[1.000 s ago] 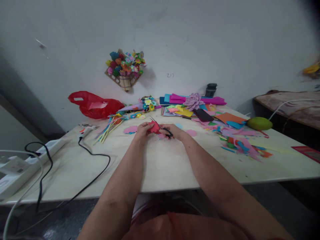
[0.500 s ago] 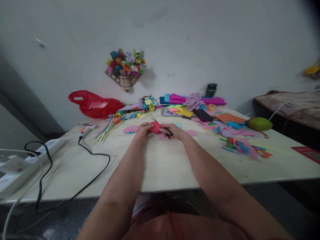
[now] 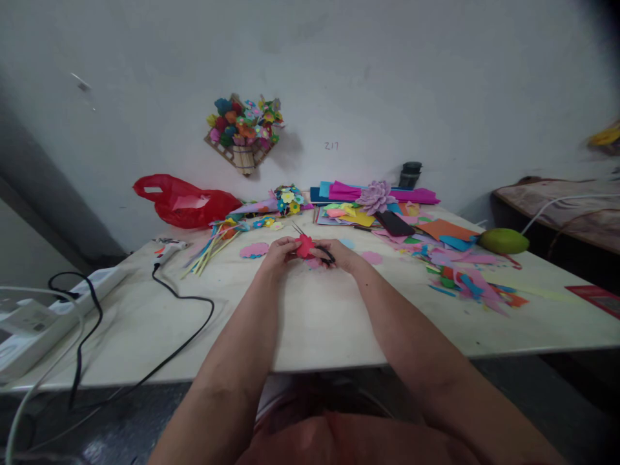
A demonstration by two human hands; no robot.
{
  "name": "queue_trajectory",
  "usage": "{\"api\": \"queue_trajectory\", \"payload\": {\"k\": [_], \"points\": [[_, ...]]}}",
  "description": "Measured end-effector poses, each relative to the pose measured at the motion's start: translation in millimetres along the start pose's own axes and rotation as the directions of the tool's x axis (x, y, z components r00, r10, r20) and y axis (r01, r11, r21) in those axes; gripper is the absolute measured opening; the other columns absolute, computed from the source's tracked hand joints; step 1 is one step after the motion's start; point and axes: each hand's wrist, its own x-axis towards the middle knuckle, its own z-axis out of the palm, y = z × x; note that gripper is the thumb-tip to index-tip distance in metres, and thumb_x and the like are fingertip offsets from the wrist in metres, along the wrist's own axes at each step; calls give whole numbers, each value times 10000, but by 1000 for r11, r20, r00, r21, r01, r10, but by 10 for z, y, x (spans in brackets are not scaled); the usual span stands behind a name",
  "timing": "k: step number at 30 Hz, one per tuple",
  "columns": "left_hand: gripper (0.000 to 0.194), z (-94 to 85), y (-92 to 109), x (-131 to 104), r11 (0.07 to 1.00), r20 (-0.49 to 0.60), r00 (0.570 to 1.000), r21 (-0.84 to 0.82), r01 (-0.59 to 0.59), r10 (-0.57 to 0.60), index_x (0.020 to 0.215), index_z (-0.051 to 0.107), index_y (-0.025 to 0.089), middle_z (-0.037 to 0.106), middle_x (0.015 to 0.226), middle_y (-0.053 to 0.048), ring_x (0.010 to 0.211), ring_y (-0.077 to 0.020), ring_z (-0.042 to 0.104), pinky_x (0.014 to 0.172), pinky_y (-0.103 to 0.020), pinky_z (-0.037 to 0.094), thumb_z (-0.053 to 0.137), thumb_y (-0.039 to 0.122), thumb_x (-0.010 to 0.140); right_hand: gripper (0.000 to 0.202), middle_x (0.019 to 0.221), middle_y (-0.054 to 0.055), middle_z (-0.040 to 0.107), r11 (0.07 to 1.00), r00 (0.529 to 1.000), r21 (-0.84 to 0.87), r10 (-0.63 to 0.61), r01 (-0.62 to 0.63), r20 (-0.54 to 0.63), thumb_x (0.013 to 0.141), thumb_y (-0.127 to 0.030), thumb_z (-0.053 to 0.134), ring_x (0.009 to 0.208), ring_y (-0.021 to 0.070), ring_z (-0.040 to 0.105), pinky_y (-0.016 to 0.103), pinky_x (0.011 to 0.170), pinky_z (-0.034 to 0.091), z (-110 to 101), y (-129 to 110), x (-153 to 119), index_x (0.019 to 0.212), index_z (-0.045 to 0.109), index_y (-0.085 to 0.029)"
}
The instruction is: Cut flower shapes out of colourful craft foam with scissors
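Observation:
Between my fingertips is a red flower-shaped cutout (image 3: 305, 246) of paper or foam. My left hand (image 3: 279, 252) pinches it from the left. My right hand (image 3: 340, 254) is curled around black-handled scissors (image 3: 329, 257), and its thumb and fingers also meet the cutout's right edge. The thin blades point up and left behind the red piece. Pink scalloped cutouts (image 3: 254, 250) with blue ones beneath lie left of my hands. Another pink cutout (image 3: 372, 258) and a light blue one (image 3: 347, 243) lie to the right.
At left are a glue gun (image 3: 169, 250) with a black cord, a white power strip (image 3: 80, 296) and a red plastic bag (image 3: 194, 205). Coloured sheets (image 3: 358, 216), a dark phone (image 3: 394, 223), paper scraps (image 3: 465, 278) and a green oval object (image 3: 504, 240) occupy the right side.
The red cutout has turned between my fingers, so its rounded petals now face me more fully. Both hands and the scissors stay in nearly the same place.

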Motion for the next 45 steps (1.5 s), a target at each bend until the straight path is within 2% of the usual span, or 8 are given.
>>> {"api": "queue_trajectory", "payload": {"k": [10, 18, 23, 30, 39, 45], "points": [[256, -9, -23, 1, 1000, 27, 1000, 30, 0, -1, 577, 598, 151, 617, 542, -6, 495, -132, 582, 557, -270, 464, 829, 240, 511, 233, 492, -57, 523, 1000, 1000, 10, 10, -10, -3, 815, -275, 652, 357, 65, 435, 176, 333, 254, 18, -42, -20, 987, 671, -121], [284, -4, -11, -6, 999, 19, 1000, 33, 1, -2, 582, 600, 153, 621, 546, -3, 509, -139, 589, 577, -285, 481, 846, 264, 496, 212, 484, -64, 507, 999, 1000, 34, 17, -17, -6, 801, -286, 679, 364, 57, 419, 178, 366, 325, 19, -17, 5, 933, 674, -120], [299, 8, 6, -18, 1000, 10, 1000, 22, 4, -4, 576, 607, 153, 626, 539, -4, 503, -145, 597, 549, -274, 482, 861, 272, 473, 198, 490, -56, 523, 999, 1000, 29, 23, -23, -10, 792, -298, 690, 359, 58, 423, 175, 351, 303, 13, 4, 18, 890, 671, -126], [267, -11, -7, 3, 999, -3, 1000, 34, 11, -11, 595, 602, 152, 635, 560, -14, 517, -153, 607, 560, -288, 487, 843, 242, 525, 190, 490, -52, 530, 999, 1000, 48, 9, -8, -14, 774, -313, 718, 357, 56, 421, 178, 348, 314, 13, 22, 28, 806, 657, -136], [281, 4, 21, -19, 999, -41, 999, 33, 20, -19, 588, 589, 153, 602, 542, 6, 506, -133, 579, 531, -264, 477, 847, 230, 505, 177, 459, -61, 509, 998, 1000, 55, 16, -15, -13, 769, -300, 713, 348, 59, 419, 175, 347, 313, 7, 63, 61, 803, 662, -134], [292, -4, 10, -12, 1000, -42, 999, 23, 12, -11, 574, 571, 154, 591, 538, 13, 502, -124, 565, 541, -268, 490, 840, 234, 493, 205, 444, -55, 512, 999, 999, 48, 28, -27, -18, 739, -315, 731, 341, 63, 417, 181, 337, 292, 6, 63, 67, 719, 624, -141]]}}
